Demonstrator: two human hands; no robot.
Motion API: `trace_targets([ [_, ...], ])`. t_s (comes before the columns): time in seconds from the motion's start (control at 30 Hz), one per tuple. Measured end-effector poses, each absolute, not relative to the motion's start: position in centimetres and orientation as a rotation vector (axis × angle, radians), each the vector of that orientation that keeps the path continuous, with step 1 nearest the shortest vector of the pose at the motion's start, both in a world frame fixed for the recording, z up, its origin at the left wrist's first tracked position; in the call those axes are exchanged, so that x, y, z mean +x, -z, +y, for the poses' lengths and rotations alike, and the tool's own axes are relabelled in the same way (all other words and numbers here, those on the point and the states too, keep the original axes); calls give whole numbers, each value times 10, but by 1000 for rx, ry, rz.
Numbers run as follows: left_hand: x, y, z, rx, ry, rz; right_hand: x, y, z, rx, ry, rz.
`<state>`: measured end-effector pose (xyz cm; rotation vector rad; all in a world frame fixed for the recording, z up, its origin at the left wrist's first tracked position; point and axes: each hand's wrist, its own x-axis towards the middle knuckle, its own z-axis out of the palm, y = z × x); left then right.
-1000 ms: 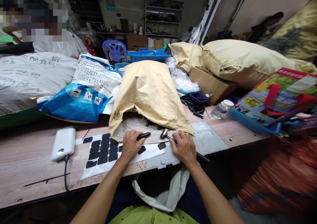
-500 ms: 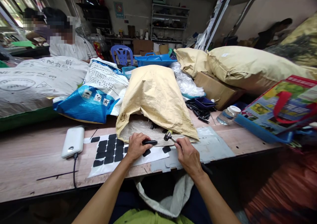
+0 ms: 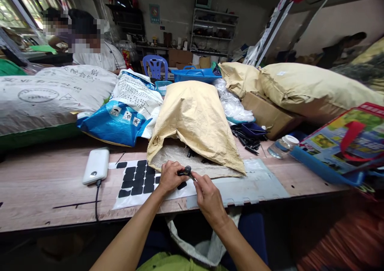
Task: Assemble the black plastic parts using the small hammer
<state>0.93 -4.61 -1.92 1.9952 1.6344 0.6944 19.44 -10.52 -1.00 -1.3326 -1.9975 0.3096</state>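
Note:
My left hand (image 3: 171, 177) is closed round a slim black piece (image 3: 181, 172), whose exact kind I cannot make out. With its fingers pinched on the handle, my right hand (image 3: 207, 193) holds a small hammer (image 3: 187, 169). The hammer's head is up against the black piece or just over it; I cannot tell whether they touch. Below my left hand lies a white sheet (image 3: 118, 202) bearing several black rounded-square stickers (image 3: 137, 190). Just beyond both hands, a tan woven sack (image 3: 195, 111) lies with its mouth towards me, a few dark parts showing inside.
A white power bank (image 3: 96, 166) with a cable lies at left. Blue-and-white (image 3: 120, 111) and white sacks (image 3: 60, 91) stand behind it. Black parts (image 3: 247, 139), a clear jar (image 3: 282, 146) and a blue tray (image 3: 324, 165) are at right. A co-worker in white (image 3: 97, 55) sits far left.
My right hand has moved left and brought the hammer's head to the black piece in my left hand. The whole view has shifted slightly.

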Motion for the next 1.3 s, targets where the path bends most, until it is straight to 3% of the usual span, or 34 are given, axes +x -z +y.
trace_targets([
  [0.5,11,23,-45,1961,-742,1639,237,6,-89,-1453,-166,-1935],
  [0.77,11,21,-47,1985,-727,1639,307,12,-50,-1319,101,-2395],
  [1.3,12,21,-47,2023,-639,1679,313,19,-51,-1350,-19,-2237],
])
